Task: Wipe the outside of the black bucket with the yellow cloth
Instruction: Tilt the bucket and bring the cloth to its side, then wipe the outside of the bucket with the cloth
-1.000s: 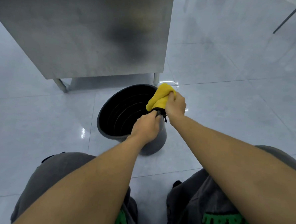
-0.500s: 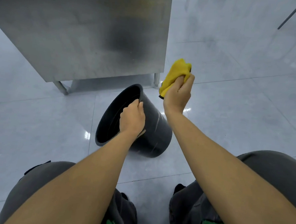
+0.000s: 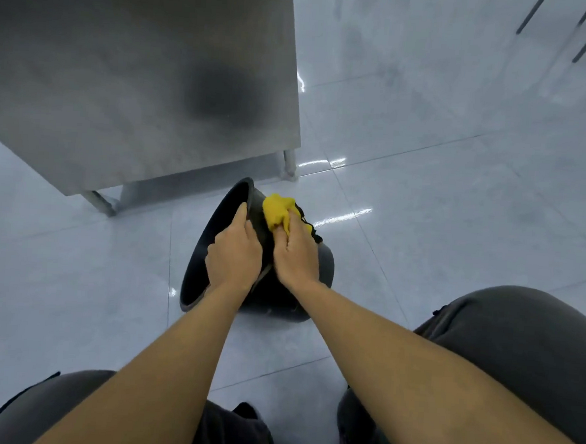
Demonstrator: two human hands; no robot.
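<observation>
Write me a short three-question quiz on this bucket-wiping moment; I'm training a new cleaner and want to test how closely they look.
1. True or false: the black bucket stands upright on the tiled floor.
2. Which of the hands presses the yellow cloth to the bucket's outer wall?
A. left hand
B. right hand
C. both
3. Fill in: the left hand grips the bucket at its ____.

Key:
1. False; it is tipped, its opening turned to the left.
2. B.
3. Rim.
</observation>
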